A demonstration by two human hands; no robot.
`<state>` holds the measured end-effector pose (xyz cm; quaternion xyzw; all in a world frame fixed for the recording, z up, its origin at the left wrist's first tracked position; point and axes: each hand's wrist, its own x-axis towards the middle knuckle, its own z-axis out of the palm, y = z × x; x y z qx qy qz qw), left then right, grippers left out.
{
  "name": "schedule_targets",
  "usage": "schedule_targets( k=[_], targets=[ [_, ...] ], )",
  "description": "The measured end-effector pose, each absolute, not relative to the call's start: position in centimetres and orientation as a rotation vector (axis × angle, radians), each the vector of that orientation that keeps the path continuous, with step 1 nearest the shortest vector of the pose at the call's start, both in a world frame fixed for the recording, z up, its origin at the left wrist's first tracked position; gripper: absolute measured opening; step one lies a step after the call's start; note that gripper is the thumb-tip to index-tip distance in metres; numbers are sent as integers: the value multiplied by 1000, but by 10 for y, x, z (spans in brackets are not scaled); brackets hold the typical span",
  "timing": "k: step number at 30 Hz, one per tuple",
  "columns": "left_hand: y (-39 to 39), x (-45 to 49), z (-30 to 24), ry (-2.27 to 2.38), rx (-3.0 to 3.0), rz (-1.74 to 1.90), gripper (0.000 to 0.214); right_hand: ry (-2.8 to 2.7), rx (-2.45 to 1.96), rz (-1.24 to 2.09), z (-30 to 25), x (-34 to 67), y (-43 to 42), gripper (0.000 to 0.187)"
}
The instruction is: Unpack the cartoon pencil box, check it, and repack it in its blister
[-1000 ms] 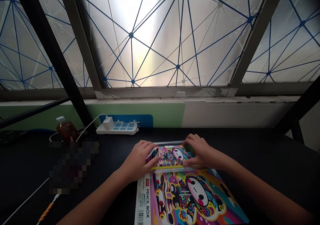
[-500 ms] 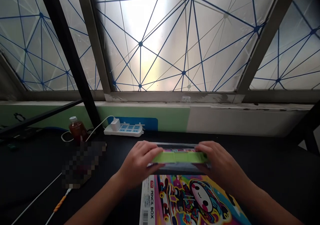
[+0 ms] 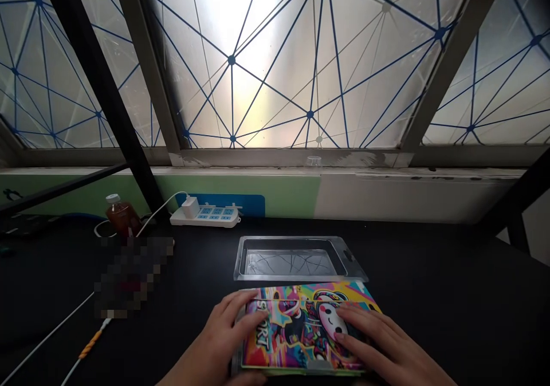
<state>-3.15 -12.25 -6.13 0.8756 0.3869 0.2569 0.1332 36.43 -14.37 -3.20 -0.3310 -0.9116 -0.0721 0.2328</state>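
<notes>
A colourful pencil box [image 3: 301,331] with a cartoon figure lies low in the view, on top of its printed card backing [image 3: 364,293]. My left hand [image 3: 227,340] grips the box's left edge with curled fingers. My right hand [image 3: 378,346] holds the right end, its fingers laid over the lid. Just beyond the box, a clear plastic blister tray [image 3: 296,260] rests open side up on the black table [image 3: 429,283], apart from both hands.
A white power strip [image 3: 204,215] with a plugged charger sits by the back wall, next to a brown bottle [image 3: 122,217]. A white cable [image 3: 47,340] and an orange-tipped cable [image 3: 92,343] cross the left of the table. A black post [image 3: 103,99] slants up at the left.
Both hands lifted the pencil box out of the clear tray and brought it toward me, onto the card backing. The tray stays behind on the table.
</notes>
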Motion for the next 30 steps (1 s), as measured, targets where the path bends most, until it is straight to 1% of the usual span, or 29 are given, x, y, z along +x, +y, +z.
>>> schedule_targets(
  k=[2,4,8,9,11,12,13,15,17,19,21,22,24,25,27,28,29,30],
  targets=[
    [-117,-36,-70,1165,2470,735,93,-2506,-966,-126,-31,369,-141,79],
    [-114,-38,-72,1136,2438,745,103,-2485,-1038,-69,-29,377,-139,75],
    [-114,-32,-62,1170,2361,751,118,-2514,-1102,72,-15,388,-131,62],
    [-116,-30,-58,1210,2335,750,119,-2511,-1115,127,-8,389,-127,56],
    [-122,-26,-55,1312,2288,743,119,-2437,-1141,263,6,386,-115,36],
    [-124,-24,-54,1361,2269,739,120,-2359,-1158,331,13,384,-107,30],
    [-127,-23,-53,1399,2256,736,123,-2269,-1176,386,18,381,-100,34],
    [-130,-21,-53,1425,2254,750,128,-2109,-1202,431,23,377,-87,52],
    [-131,-21,-51,1403,2260,783,130,-2027,-1203,429,23,376,-81,57],
    [-129,-22,-45,1369,2250,783,125,-2071,-1143,406,18,380,-84,48],
    [-126,-24,-35,1321,2234,734,105,-2231,-1074,340,12,387,-94,34],
    [-125,-25,-31,1298,2224,709,91,-2328,-1048,284,9,390,-100,35],
    [-123,-26,-23,1269,2207,686,66,-2450,-1019,159,3,395,-112,50],
    [-122,-26,-21,1267,2202,688,61,-2456,-1007,109,0,396,-117,61],
    [-120,-27,-22,1275,2205,696,59,-2401,-988,44,-7,396,-124,78],
    [-119,-28,-24,1271,2218,701,60,-2362,-993,34,-11,396,-126,81],
    [-119,-29,-28,1260,2237,709,62,-2320,-1006,41,-14,396,-127,78],
    [-118,-29,-31,1237,2260,715,65,-2267,-1039,71,-17,396,-127,70]
  ],
)
